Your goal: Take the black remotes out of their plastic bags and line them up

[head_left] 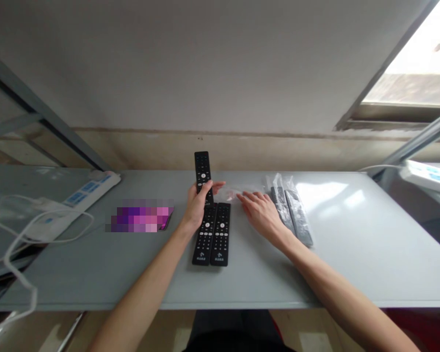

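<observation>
My left hand [196, 205] is closed around a black remote control [202, 171], holding it tilted up off the grey table [333, 264]. Two more black remotes [212, 234] lie side by side on the table just below that hand. My right hand [261, 211] lies flat, palm down, with fingers stretched out onto a clear plastic bag [231, 193] between the two hands. To the right of this hand lie two remotes in clear plastic bags [292, 211].
A white power strip [81, 196] with white cables lies at the left of the table, beside a blurred purple patch [141, 218]. Another power strip [430, 177] sits far right. A wall runs behind the table; a window is upper right.
</observation>
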A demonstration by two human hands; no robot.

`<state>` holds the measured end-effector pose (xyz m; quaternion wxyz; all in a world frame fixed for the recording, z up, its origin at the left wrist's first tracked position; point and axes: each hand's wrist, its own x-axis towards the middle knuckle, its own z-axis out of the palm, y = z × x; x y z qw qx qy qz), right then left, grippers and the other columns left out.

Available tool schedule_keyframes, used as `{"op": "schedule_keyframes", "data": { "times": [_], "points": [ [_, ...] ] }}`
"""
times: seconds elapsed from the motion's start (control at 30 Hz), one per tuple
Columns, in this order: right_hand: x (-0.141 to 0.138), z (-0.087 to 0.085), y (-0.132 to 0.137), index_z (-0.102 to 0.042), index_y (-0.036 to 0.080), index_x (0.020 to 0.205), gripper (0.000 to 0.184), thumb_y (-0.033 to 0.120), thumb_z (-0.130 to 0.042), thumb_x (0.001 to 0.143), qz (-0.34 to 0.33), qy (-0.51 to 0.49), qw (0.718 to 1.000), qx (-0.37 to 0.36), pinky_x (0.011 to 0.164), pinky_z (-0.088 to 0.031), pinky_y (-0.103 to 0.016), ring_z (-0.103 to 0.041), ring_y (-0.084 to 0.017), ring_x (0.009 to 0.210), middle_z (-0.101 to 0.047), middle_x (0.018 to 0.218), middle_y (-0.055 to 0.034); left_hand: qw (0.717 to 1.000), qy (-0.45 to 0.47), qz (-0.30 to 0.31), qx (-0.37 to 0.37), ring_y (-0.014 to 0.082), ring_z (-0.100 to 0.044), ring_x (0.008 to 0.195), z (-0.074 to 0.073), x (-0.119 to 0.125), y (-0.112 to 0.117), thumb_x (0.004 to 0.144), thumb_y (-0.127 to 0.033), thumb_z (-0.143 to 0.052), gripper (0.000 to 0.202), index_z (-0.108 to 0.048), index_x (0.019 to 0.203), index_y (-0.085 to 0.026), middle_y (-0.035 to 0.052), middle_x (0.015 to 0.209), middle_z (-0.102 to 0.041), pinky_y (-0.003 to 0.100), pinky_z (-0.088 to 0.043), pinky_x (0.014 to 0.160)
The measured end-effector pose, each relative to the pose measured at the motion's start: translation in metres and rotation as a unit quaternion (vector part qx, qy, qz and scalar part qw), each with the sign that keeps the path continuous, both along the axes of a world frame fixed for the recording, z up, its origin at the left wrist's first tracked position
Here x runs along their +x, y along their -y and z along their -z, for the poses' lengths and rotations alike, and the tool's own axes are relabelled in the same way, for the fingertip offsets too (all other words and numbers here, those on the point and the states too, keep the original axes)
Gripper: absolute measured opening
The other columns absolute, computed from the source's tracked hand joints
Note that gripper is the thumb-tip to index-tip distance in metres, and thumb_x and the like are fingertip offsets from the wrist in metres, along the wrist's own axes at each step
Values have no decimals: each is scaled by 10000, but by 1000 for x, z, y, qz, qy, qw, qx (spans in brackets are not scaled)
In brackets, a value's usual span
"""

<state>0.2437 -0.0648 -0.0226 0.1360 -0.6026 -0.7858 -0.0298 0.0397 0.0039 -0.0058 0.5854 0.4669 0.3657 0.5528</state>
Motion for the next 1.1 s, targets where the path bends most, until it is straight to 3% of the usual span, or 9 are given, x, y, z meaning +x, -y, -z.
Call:
{"op": "schedule_keyframes", "data": {
  "times": [0.2, 0.3, 0.47, 0.57, 0.77, 0.83, 0.9, 1.0, 1.1],
  "points": [
    [-1, -5, 0, -669, 266, 1473, 440, 213, -448, 1096, 29, -37, 996, 74, 1081, -443, -524, -521, -353, 1390, -673, 1517, -67, 999, 6, -34, 26, 248, -802, 800, -1, 4, 4, 911, -619, -736, 458, -740, 838, -167, 112, 854, -824, 363, -611, 836],
    [-4, -4, -3, -671, 268, 1472, 436, 221, -452, 1098, 49, -38, 993, 97, 1061, -458, -514, -537, -354, 1356, -654, 1538, -72, 997, 11, -51, 51, 246, -807, 869, -1, 5, 4, 930, -598, -729, 420, -714, 917, -179, 104, 899, -834, 367, -597, 894],
    [-11, 9, -6, -608, 232, 1545, 475, 284, -396, 1123, 55, 14, 998, 30, 1034, -488, -522, -587, -379, 1276, -605, 1569, -155, 992, -56, -68, 91, 249, -761, 1137, 3, 1, 0, 975, -547, -718, 363, -694, 1065, -197, 110, 1045, -840, 370, -483, 1095],
    [-12, 16, -3, -574, 235, 1569, 488, 349, -418, 1122, 35, 19, 999, 11, 1062, -482, -549, -559, -403, 1330, -576, 1585, -180, 990, -96, -58, 83, 239, -743, 1152, 9, -2, -3, 989, -529, -705, 344, -701, 1103, -205, 101, 1067, -836, 343, -471, 1085],
    [-13, -1, 6, -576, 239, 1550, 491, 409, -394, 1128, 39, -143, 988, 43, 1136, -440, -574, -498, -378, 1418, -578, 1564, -166, 984, -143, -27, 105, 232, -710, 1024, 2, -1, 3, 966, -523, -719, 322, -780, 986, -207, 73, 1044, -813, 295, -488, 984],
    [-16, -13, 9, -585, 237, 1526, 500, 466, -388, 1128, 18, -294, 955, 42, 1063, -503, -489, -605, -310, 1257, -673, 1385, -152, 975, -179, 29, 131, 240, -704, 921, -9, 1, 12, 978, -545, -685, 359, -779, 926, -202, 57, 939, -790, 308, -508, 917],
    [-20, -23, 12, -660, 226, 1377, 485, 550, -425, 1104, -1, -453, 891, 15, 876, -554, -379, -658, -232, 966, -715, 1066, -89, 962, -205, 102, 147, 252, -699, 894, -19, 4, 24, 946, -532, -723, 338, -782, 1006, -205, 37, 941, -783, 319, -517, 881],
    [-22, -32, 13, -660, 221, 946, 443, 646, -559, 1019, 1, -609, 792, -39, 613, -453, -274, -510, -144, 628, -545, 692, 27, 922, -267, 203, 192, 240, -691, 870, -26, 7, 37, 980, -518, -666, 341, -781, 1032, -202, 35, 961, -780, 317, -509, 839],
    [-8, -34, 16, -536, 227, 775, 490, 665, -685, 932, 32, -666, 736, -120, 501, -322, -233, -401, -97, 530, -441, 603, 67, 893, -328, 214, 221, 201, -650, 725, -21, 4, 36, 1077, -548, -455, 506, -778, 929, -189, 42, 813, -744, 307, -466, 698]
  ]
}}
